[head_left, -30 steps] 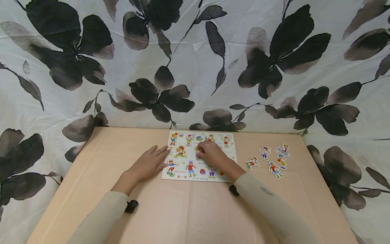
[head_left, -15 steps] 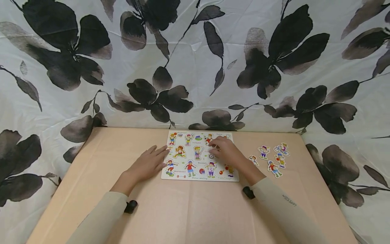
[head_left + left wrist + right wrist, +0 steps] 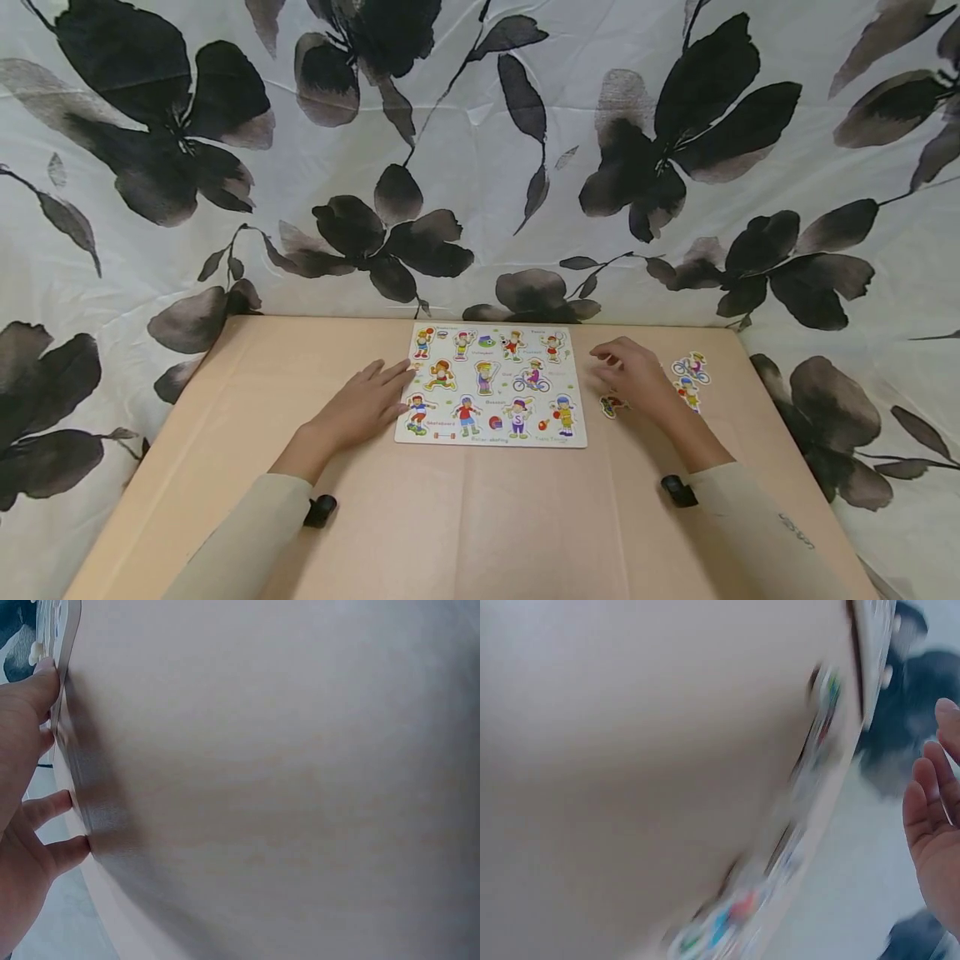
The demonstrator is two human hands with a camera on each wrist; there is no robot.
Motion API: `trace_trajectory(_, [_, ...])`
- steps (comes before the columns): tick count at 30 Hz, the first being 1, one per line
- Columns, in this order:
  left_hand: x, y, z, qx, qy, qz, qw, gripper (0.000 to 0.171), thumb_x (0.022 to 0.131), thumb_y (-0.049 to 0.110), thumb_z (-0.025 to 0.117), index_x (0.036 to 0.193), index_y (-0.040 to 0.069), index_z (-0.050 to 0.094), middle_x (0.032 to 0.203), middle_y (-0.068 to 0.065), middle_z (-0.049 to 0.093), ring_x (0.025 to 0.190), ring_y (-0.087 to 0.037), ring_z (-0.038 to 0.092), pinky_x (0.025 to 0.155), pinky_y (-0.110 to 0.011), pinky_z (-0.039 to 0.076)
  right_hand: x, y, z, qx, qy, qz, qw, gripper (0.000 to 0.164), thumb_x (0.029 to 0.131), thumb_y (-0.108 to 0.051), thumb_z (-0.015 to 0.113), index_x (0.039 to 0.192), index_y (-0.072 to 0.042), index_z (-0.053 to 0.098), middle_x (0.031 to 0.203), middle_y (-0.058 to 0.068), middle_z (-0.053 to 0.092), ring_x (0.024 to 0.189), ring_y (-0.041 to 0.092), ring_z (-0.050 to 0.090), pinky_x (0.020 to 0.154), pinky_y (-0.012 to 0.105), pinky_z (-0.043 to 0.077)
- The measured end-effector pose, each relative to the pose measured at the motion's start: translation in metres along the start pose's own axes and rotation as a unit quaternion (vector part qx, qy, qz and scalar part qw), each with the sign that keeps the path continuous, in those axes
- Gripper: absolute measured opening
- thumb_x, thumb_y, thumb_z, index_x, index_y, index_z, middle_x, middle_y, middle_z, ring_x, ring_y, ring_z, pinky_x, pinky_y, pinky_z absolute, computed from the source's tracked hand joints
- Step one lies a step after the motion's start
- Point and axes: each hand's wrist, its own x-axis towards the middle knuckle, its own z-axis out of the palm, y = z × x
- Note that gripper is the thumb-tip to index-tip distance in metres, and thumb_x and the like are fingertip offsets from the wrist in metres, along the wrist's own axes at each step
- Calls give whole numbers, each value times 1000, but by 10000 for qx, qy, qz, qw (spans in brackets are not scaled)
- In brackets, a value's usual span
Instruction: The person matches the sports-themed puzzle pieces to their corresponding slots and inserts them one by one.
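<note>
A white puzzle board (image 3: 463,398) with rows of cartoon children figures lies flat on the table in the head view. My left hand (image 3: 358,408) rests at the board's left edge, fingers outstretched; the left wrist view shows the thumb (image 3: 46,679) against the board's side. Right of the board, my right hand (image 3: 639,379) hovers with loosely bent fingers and nothing between them. Partly under it lies a loose puzzle piece (image 3: 611,406). Beyond it are a cyclist piece (image 3: 691,367) and another figure piece (image 3: 687,393). The hand hides other pieces.
A tan table (image 3: 480,517) carries everything. Behind it hangs a white cloth (image 3: 480,167) with dark flowers. In the right wrist view, blurred loose pieces (image 3: 739,907) lie in a line along the table.
My right hand has left the middle of the board and moved right, over the loose pieces. The figures it covered, including a cyclist, now show. My left hand stays put.
</note>
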Motion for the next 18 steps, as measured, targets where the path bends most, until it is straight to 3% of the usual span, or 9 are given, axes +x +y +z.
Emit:
trace_trajectory(9, [-1,-4,3,14,-9,57,10000,62,105,40,58,159,14,42,168,-7,35,151,-50,31,124,-65,28,-22,60,-38,-364,645,429,9963,31,97,-15,74,123,-1,69,113,17,66,101,36,65,85,55,58])
trace_trajectory(18, [-2,-5,5,60,26,21,10000,62,105,41,57,159,14,42,168,-6,34,152,-50,31,124,-64,29,-30,96,-59,-549,676,1334,9872,36,103,-22,66,129,1,63,116,22,59,106,40,58,89,58,54])
